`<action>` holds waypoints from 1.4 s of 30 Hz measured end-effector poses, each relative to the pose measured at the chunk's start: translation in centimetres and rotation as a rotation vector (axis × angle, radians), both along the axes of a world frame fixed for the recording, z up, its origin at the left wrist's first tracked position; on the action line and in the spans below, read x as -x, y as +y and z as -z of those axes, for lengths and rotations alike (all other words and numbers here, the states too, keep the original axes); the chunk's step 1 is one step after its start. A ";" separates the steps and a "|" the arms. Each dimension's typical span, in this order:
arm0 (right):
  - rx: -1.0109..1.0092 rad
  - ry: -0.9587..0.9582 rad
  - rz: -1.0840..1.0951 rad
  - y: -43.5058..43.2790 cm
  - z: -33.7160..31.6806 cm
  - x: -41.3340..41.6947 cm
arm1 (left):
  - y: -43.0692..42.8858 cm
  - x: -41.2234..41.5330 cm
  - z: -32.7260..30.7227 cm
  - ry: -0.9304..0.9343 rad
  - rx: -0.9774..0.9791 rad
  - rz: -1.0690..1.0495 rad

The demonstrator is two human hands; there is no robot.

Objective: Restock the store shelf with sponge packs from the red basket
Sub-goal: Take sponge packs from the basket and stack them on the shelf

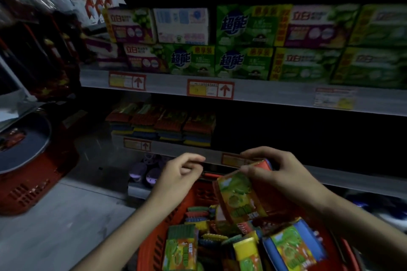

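Green and yellow wrapping marks the sponge pack (239, 198) you hold in your right hand (279, 174). Your fingers and thumb curl round its upper end, just above the red basket (154, 246). The pack hangs tilted, its long axis running from your grip down and toward you, its lower end close over the loose packs (180, 248) in the basket. Your left hand (178, 174) hovers just beside it on the left, fingers loosely curled and holding nothing that shows.

The shelf (167, 148) lies ahead of the pack and above it. The row of stacked sponge packs (163, 125) on it sits up and to the left, nearer your left hand than your right. The dark stretch to the right of that row, straight beyond your right hand, looks like the gap to fill. The coming move is likely a lift forward, with the pack turned level to match the row. Higher up stand soap boxes (242, 39); a second red basket (26, 191) sits far left.
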State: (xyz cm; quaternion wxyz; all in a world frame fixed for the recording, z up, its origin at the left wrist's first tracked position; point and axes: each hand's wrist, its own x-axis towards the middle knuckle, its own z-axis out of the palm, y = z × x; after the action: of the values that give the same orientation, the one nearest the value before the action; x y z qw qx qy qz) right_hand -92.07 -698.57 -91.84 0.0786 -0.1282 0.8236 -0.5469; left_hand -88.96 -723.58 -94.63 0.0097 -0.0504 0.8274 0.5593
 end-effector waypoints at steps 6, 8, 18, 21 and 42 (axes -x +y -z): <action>0.314 -0.176 0.153 3.6 -0.6 -2.1 | 2.5 -1.4 1.5 -0.210 -0.247 0.016; 0.363 -0.242 0.196 4.0 -0.5 -2.0 | 3.7 -1.0 1.5 -0.304 -0.405 0.150; 0.451 -0.301 0.177 4.3 1.5 -2.0 | 7.9 -1.7 2.0 -0.335 -0.675 0.206; 0.462 -0.283 0.152 4.0 2.0 -2.1 | 8.2 -1.6 2.0 -0.344 -0.645 0.169; 0.299 -0.193 0.136 2.7 3.0 -3.8 | 5.9 -0.3 0.6 -0.165 -0.651 -0.129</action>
State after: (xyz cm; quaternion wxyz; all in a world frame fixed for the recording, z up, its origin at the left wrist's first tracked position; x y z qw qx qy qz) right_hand -88.29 -695.91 -94.80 0.1000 -0.0294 0.7285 -0.6770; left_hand -88.62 -717.71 -95.26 0.0566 -0.1421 0.5971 0.7874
